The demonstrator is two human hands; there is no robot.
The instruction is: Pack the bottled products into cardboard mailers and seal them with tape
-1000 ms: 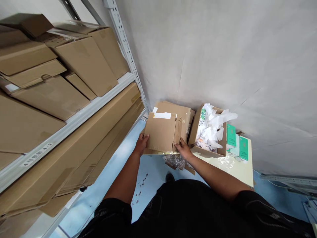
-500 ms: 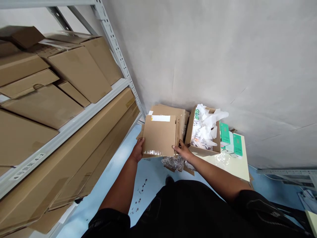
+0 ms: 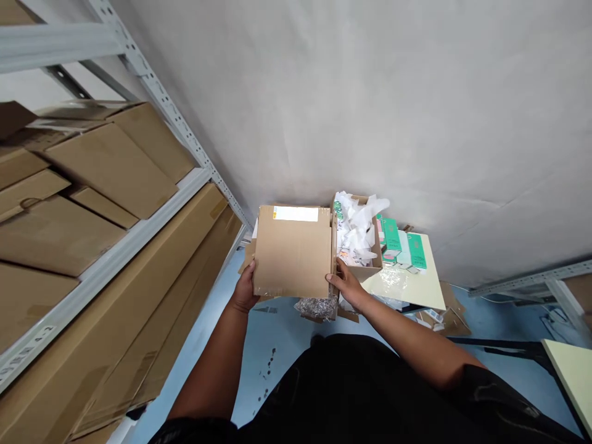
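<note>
1. The step in hand looks like a two-handed hold: the person has a flat cardboard carton (image 3: 293, 256) centred in front of the body, its white label (image 3: 296, 213) near the far edge.
2. The left hand (image 3: 244, 287) grips the near left corner, thumb at the edge; its other fingers are mostly hidden, apparently curled underneath.
3. The right hand (image 3: 346, 283) pinches the near right corner, thumb on the upper face, fingers at the side by a narrow cardboard strip. Whether anything supports the carton from below cannot be told.
4. The carton sits left of an open box (image 3: 369, 274) stuffed with crumpled white paper (image 3: 358, 225) and overlaps its left side in view. Green boxes (image 3: 392, 237) stand farther right on the cream desk (image 3: 423, 290); bubble wrap (image 3: 317, 307) shows past the carton's near edge.
5. Any further move seems to call for even pressure from both hands, the right fingers keeping the strip close, and clearance from the open box.
</note>
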